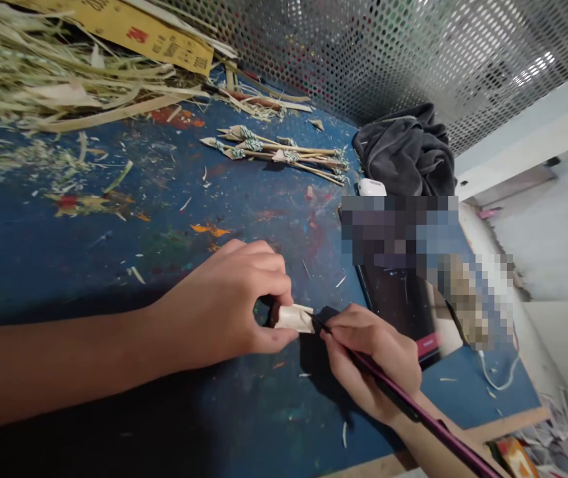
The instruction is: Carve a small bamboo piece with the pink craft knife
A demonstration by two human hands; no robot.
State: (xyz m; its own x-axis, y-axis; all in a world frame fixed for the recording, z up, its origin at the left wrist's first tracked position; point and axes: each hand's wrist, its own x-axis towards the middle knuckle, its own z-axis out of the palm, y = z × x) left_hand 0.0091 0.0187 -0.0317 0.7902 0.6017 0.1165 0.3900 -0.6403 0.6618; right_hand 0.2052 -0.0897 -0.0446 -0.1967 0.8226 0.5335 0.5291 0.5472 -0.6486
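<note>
My left hand [244, 299] pinches a small cream-coloured, curved piece [291, 318] between thumb and fingers, just above the blue tabletop. Its material is hard to make out; it looks like a short split tube with a thin sliver along its upper edge. In my right hand [376, 362] is a slim pen-like tool [413, 408] with a dark purple shaft, gripped like a pencil. The tool's dark tip meets the right end of the cream piece. Whether the tip is a nib, a blade or a brush cannot be seen.
A bundle of thin sticks [284, 151] with thread-wrapped ends lies beyond my hands. Dry straw-like strips [89, 79] and a yellow paper strip [149, 33] are at the upper left. A phone [400, 305], white case [371, 187] and dark cloth [408, 153] lie right, near perforated metal [313, 60].
</note>
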